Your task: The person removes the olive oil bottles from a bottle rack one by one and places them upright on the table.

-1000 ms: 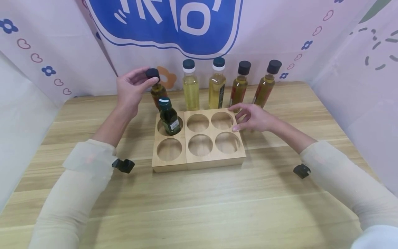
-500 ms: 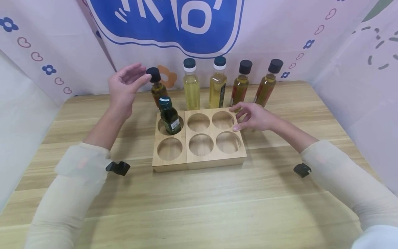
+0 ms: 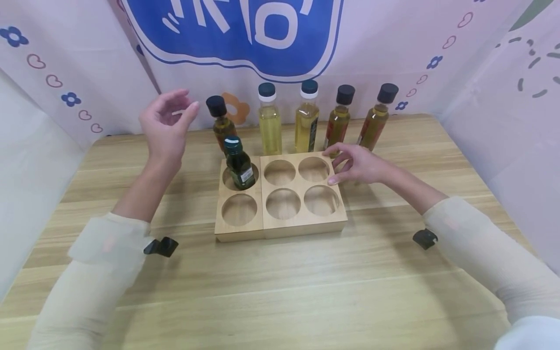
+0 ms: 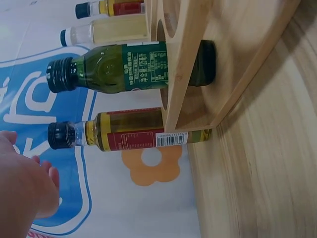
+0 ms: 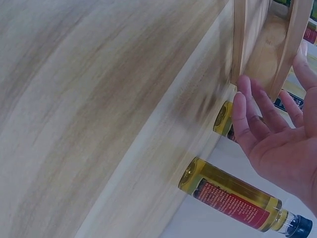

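My left hand [image 3: 165,121] is in the air at the back left, fingers loosely bent and holding nothing. Just right of it, a dark-capped oil bottle [image 3: 224,127] with a red label stands behind the wooden rack [image 3: 261,221]. A green glass oil bottle [image 3: 240,167] leans slightly in the rack's back left hole. At the rack's right end, my right hand [image 3: 360,165] rests thumb and fingertips against the edge by the back corner. In the right wrist view its fingers [image 5: 265,111] are spread and relaxed beside the rack's open side.
Behind the rack stand two pale-yellow oil bottles, one left [image 3: 270,124] and one right [image 3: 306,126]. Two red-labelled oil bottles, a nearer [image 3: 337,127] and a farther right one [image 3: 374,124], stand behind my right hand. A printed cloth [image 3: 372,43] hangs along the table's back edge.
My left hand has let go of the red-labelled bottle's cap and moved away to the left. The bottle stays standing. My right hand keeps its place at the rack.
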`<state>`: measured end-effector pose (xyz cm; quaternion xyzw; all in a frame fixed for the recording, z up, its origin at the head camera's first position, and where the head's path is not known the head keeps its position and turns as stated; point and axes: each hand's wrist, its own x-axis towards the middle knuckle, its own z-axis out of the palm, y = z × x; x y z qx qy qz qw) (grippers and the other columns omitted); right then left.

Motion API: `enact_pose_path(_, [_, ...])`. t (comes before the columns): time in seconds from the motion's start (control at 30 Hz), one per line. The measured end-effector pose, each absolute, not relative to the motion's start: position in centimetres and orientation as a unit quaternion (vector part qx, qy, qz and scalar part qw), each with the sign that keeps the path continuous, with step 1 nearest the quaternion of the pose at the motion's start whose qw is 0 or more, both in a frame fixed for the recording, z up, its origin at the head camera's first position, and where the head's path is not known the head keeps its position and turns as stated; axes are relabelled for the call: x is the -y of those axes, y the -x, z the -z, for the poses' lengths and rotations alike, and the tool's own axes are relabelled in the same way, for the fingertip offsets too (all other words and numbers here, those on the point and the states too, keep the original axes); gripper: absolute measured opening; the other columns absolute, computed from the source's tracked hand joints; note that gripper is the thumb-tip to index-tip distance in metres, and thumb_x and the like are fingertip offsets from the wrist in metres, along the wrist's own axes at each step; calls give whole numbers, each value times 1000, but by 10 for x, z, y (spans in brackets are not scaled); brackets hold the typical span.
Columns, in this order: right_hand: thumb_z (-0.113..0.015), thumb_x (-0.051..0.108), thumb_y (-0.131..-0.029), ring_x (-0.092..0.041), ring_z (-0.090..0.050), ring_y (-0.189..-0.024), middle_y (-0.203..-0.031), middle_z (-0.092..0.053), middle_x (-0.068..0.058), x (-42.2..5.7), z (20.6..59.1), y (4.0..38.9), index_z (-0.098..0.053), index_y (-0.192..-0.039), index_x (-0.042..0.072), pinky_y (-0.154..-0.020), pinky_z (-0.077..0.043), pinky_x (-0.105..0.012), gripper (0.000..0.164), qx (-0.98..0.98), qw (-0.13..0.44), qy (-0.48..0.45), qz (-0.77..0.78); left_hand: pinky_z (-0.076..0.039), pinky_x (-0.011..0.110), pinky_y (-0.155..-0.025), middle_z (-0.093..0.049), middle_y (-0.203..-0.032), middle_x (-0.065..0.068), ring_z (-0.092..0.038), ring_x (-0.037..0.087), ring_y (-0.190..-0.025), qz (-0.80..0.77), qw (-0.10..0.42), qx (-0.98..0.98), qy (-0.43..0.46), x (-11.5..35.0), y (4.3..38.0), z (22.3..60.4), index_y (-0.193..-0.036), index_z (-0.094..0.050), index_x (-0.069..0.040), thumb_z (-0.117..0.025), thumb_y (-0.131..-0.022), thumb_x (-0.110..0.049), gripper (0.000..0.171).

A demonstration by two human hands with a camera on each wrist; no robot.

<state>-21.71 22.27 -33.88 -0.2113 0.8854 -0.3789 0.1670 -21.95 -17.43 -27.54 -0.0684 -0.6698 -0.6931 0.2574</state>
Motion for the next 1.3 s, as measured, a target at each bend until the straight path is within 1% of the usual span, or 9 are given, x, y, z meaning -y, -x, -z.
enact_pose_path(0.1, [-88,15,-85,-40,-73,-99,-125,-68,-28,-223,339,217,-53,-144,2,-71,-64,-45,70,-885,167,212,380,-55,20,-78,-74,-94,0,-67,15,-88,673,268,683,98,171,214,277,-106,-79,-6,-79,-89,0,18])
enact_pose_path(0.2, [-88,15,-85,-40,-73,-99,-125,-68,-28,-223,339,217,-54,-144,2,-69,-64,-47,70,-884,165,212,382,-57,20,-76,-76,-95,2,-69,13,-84,656,255,696,146,169,209,279,-104,-79,-3,-77,-89,4,17])
enact_pose_path(0.33, [-88,15,-85,-39,-73,-99,-126,-68,-27,-223,337,216,-54,-145,3,-66,-63,-48,70,-885,168,206,383,-59,23,-83,-77,-98,8,-71,15,-86,650,205,695,229,168,207,283,-107,-75,9,-74,-87,14,20])
enact_pose_path(0.43, [-88,15,-85,-39,-73,-99,-127,-67,-27,-223,337,215,-54,-146,4,-65,-63,-48,71,-884,175,199,384,-59,25,-88,-77,-102,9,-72,20,-92,640,167,702,265,168,206,287,-111,-71,15,-73,-86,17,25])
enact_pose_path(0.57, [-88,15,-86,-38,-73,-99,-127,-67,-27,-223,338,214,-53,-147,4,-65,-63,-48,71,-883,179,197,387,-58,26,-91,-78,-107,9,-72,23,-97,630,117,718,272,167,206,291,-113,-71,14,-75,-85,18,29])
enact_pose_path(0.7, [-88,15,-85,-39,-73,-99,-127,-67,-27,-223,338,214,-53,-147,4,-63,-63,-48,71,-883,177,198,386,-57,25,-92,-77,-109,8,-72,18,-96,620,79,731,273,167,206,295,-113,-70,14,-76,-83,17,30])
enact_pose_path(0.9, [-88,15,-85,-39,-73,-100,-127,-67,-27,-222,338,215,-54,-146,3,-63,-63,-48,71,-885,176,198,383,-56,22,-94,-77,-115,6,-72,14,-100,593,35,760,265,166,205,299,-118,-71,10,-79,-84,11,35])
enact_pose_path(1.03, [-88,15,-85,-39,-73,-100,-127,-67,-28,-222,338,216,-53,-147,4,-63,-63,-47,71,-885,176,197,383,-56,25,-97,-76,-116,10,-72,14,-105,583,25,765,272,166,208,303,-119,-71,9,-81,-83,10,37])
enact_pose_path(1.3, [-88,14,-85,-40,-73,-99,-126,-67,-28,-222,339,216,-54,-146,3,-63,-63,-48,71,-884,171,203,385,-56,27,-98,-77,-113,7,-73,17,-106,589,21,760,272,162,210,306,-118,-71,10,-78,-87,10,32])
